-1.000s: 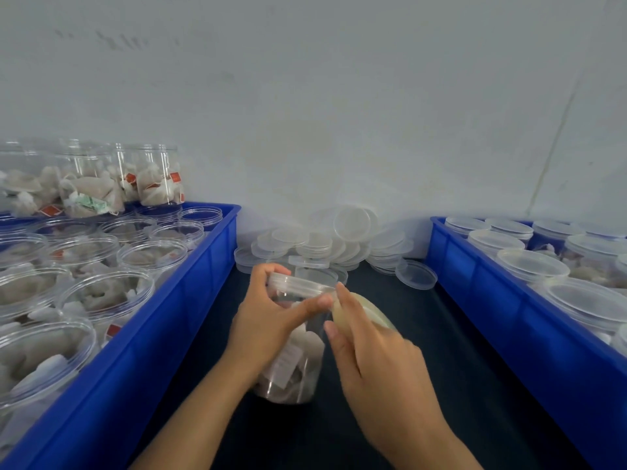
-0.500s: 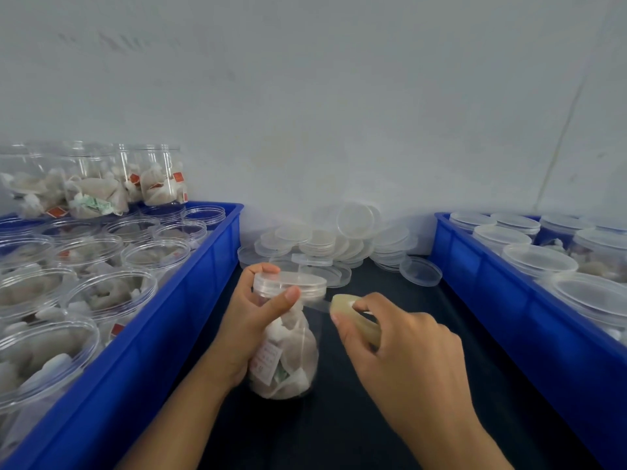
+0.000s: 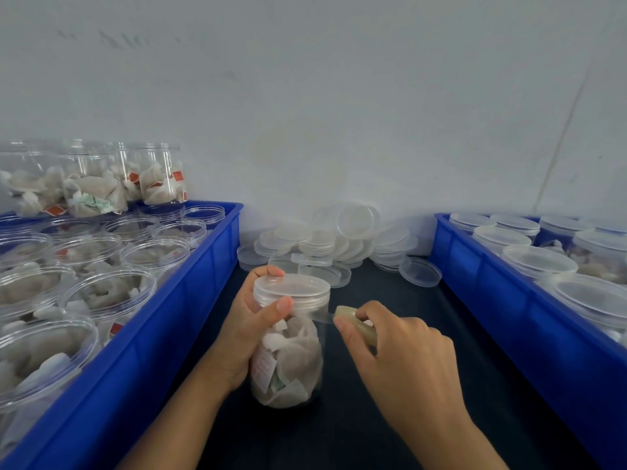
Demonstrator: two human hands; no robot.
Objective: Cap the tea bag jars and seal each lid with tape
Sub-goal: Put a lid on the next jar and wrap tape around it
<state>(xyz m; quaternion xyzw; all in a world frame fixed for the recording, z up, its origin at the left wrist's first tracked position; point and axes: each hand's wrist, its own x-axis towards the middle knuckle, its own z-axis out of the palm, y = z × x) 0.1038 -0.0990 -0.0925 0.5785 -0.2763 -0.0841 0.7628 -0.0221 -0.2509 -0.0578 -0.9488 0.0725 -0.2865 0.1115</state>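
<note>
We see soft, even, cool light with no hard shadows; the dark surface stays dim between the crates. Faint glare sits on the clear open jars at left. The wide lens bends the blue crates outward at the edges, and the far wall looks slightly hazy.

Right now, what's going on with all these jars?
A person is sealing a capped jar of tea bags. The left hand grips it under the lid; the right hand holds a tape roll, a strip stretched to the lid's rim. Open jars fill the left crate; capped ones the right crate.
</note>
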